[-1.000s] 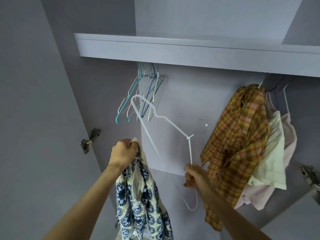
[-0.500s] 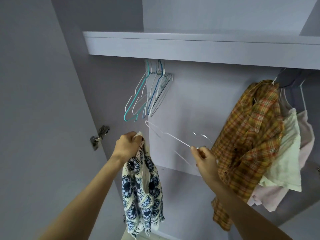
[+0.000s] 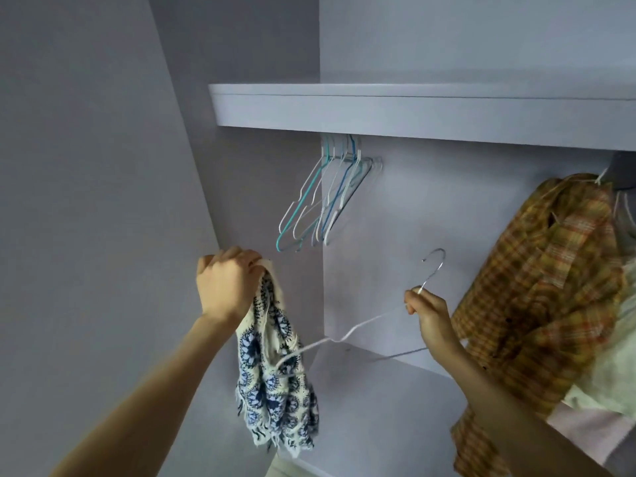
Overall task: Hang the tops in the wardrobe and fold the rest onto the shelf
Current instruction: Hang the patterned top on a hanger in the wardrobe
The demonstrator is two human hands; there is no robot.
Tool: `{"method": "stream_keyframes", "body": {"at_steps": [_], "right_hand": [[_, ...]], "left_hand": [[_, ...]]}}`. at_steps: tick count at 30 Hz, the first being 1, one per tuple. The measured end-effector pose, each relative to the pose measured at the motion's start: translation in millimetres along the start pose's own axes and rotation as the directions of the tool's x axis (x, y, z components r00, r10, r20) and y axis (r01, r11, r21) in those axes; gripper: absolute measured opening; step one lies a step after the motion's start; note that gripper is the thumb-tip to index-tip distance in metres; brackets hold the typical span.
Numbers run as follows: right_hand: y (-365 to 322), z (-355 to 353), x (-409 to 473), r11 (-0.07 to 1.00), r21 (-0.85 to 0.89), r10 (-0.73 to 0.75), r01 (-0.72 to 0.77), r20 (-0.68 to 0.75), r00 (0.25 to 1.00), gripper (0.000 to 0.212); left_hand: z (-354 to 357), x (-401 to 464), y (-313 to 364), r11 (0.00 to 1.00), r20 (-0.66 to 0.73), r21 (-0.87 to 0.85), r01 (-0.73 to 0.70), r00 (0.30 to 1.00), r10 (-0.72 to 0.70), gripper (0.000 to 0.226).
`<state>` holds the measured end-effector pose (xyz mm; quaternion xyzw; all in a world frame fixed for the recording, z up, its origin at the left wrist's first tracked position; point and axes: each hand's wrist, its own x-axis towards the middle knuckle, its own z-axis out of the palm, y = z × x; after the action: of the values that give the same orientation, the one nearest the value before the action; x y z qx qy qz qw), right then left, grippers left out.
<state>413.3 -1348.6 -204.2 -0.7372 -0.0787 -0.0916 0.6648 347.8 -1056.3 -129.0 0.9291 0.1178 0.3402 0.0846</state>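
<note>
My left hand (image 3: 227, 283) grips the top edge of a cream top with a blue flower print (image 3: 275, 376), which hangs straight down inside the wardrobe. My right hand (image 3: 428, 318) holds a white wire hanger (image 3: 358, 327) by its neck, hook pointing up and to the right. The hanger's left shoulder reaches across to the hanging top and touches or overlaps its cloth. Several spare hangers (image 3: 327, 197) hang bunched under the shelf (image 3: 413, 108).
An orange plaid shirt (image 3: 540, 294) hangs at the right with pale tops (image 3: 605, 390) behind it. The wardrobe's left side wall (image 3: 86, 201) stands close to my left arm. A lower ledge (image 3: 378, 390) runs across the back below my hands.
The hanger has turned over in my right hand, from hook down to hook up, and its shoulder has swung down to the printed top. My left hand kept its grip.
</note>
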Motion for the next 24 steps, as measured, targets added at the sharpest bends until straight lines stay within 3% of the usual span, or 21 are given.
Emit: {"method": "stream_keyframes", "body": {"at_steps": [3, 5, 7, 10, 13, 16, 21, 24], "right_hand": [[-4.9, 7.8, 2.7, 0.933, -0.288, -0.213, 0.215, 0.037, 0.976, 0.032], [-12.7, 16.1, 1.7, 0.783, -0.445, -0.444, 0.435, 0.090, 0.891, 0.029], [-23.2, 27.2, -0.7, 0.662, -0.501, -0.570, 0.557, 0.146, 0.809, 0.034], [-35.0, 48.5, -7.5, 0.522, -0.590, -0.657, 0.616, 0.182, 0.732, 0.039], [-43.0, 63.6, -13.8, 0.441, -0.678, -0.659, 0.588, 0.200, 0.725, 0.032], [-52.9, 75.1, -16.4, 0.487, -0.692, -0.599, 0.533, 0.179, 0.780, 0.022], [-53.9, 96.2, -13.5, 0.619, -0.564, -0.434, 0.546, 0.333, 0.837, 0.034], [-55.2, 102.1, -12.3, 0.784, -0.437, -0.410, 0.441, 0.169, 0.896, 0.039]], "left_hand": [[-5.3, -1.1, -3.0, 0.999, -0.066, 0.024, -0.046, 0.997, 0.048, 0.010], [-6.2, -5.1, -3.5, 0.996, -0.107, 0.051, -0.079, 0.991, 0.084, 0.009], [-6.0, -10.0, -2.6, 0.993, -0.126, 0.060, -0.103, 0.986, 0.110, 0.011], [-4.3, -15.6, -1.4, 0.991, -0.139, 0.049, -0.124, 0.982, 0.129, 0.014], [-3.5, -20.8, -2.8, 0.988, -0.112, 0.034, -0.148, 0.982, 0.151, 0.021], [-8.0, -22.3, -5.3, 0.989, -0.096, -0.031, -0.142, 0.986, 0.139, 0.020], [-15.4, -24.6, 11.5, 0.978, -0.106, -0.032, -0.208, 0.973, 0.203, 0.008], [-13.7, -36.8, 22.4, 0.967, -0.032, -0.039, -0.251, 0.968, 0.250, 0.016]]}}
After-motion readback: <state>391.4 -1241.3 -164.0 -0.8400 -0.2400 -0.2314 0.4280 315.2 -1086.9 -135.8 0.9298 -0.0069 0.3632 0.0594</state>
